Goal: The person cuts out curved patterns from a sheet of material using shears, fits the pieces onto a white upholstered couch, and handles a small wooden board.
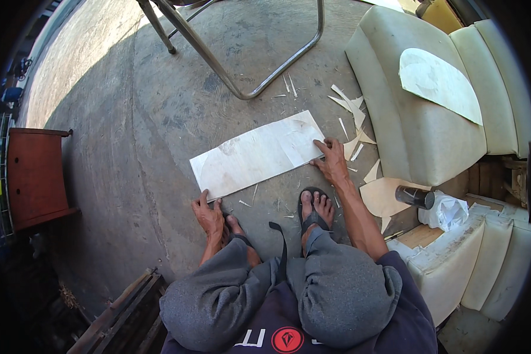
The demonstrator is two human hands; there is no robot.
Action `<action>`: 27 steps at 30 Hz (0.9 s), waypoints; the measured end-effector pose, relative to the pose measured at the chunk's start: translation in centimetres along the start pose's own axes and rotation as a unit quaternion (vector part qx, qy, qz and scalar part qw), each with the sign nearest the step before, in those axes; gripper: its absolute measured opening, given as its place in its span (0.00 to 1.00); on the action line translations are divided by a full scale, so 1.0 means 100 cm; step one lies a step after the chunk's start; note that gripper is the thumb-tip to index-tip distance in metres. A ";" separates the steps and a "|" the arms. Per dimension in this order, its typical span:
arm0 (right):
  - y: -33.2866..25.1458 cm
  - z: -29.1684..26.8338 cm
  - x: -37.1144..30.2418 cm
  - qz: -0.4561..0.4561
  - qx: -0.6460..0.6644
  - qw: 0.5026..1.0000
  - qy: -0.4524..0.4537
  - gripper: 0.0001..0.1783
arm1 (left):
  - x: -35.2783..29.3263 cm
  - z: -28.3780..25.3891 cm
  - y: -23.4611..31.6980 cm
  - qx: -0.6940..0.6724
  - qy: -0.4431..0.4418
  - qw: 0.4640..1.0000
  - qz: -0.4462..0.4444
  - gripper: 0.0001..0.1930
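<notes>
Below, a pale rectangular board (258,154) lies flat on the concrete floor (130,130). Left hand (208,215) presses its near corner, right hand (331,160) its right edge, fingers spread, neither gripping.

Single head cam, fisheye, looking straight down from a squatting person: knees (289,289) at bottom edge, concrete floor (130,130) close below, edges bending toward rim.

Both hands, left hand (208,215) and right hand (333,160), press a plywood sheet (258,154) flat.
</notes>
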State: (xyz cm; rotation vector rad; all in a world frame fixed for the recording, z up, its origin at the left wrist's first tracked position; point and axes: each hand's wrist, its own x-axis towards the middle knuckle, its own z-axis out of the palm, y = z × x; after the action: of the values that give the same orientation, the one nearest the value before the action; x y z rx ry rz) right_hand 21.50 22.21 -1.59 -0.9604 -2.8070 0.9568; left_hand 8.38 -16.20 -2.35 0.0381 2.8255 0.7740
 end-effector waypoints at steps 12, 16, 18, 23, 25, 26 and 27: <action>0.008 0.003 -0.003 -0.043 -0.013 0.999 0.004 0.34 | 0.003 -0.005 0.000 -0.044 0.005 0.999 -0.020 0.24; 0.018 0.001 -0.003 -0.070 -0.006 0.997 0.005 0.31 | 0.004 -0.006 0.001 -0.028 -0.011 0.999 -0.013 0.24; 0.023 0.002 -0.003 -0.075 -0.003 0.997 0.006 0.30 | 0.007 -0.007 0.004 -0.006 -0.030 0.999 -0.019 0.24; 0.026 0.002 -0.005 -0.073 0.010 0.997 0.021 0.29 | 0.013 -0.012 0.017 0.240 -0.017 0.954 0.181 0.27; 0.024 0.003 -0.003 -0.079 0.014 0.996 0.028 0.29 | 0.023 -0.011 0.018 0.285 -0.023 0.911 0.298 0.31; 0.022 0.003 -0.002 -0.074 0.017 0.997 0.025 0.29 | 0.030 -0.006 0.019 0.251 -0.058 0.911 0.323 0.33; 0.016 0.006 0.000 -0.073 0.022 0.997 0.021 0.29 | 0.037 -0.005 0.021 0.219 -0.090 0.909 0.344 0.35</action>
State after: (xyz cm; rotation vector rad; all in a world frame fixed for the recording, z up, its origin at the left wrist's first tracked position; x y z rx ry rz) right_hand 22.25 22.90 -2.94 -0.7482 -2.7631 0.9644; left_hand 4.58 -14.39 -1.58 1.1547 2.7229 0.1898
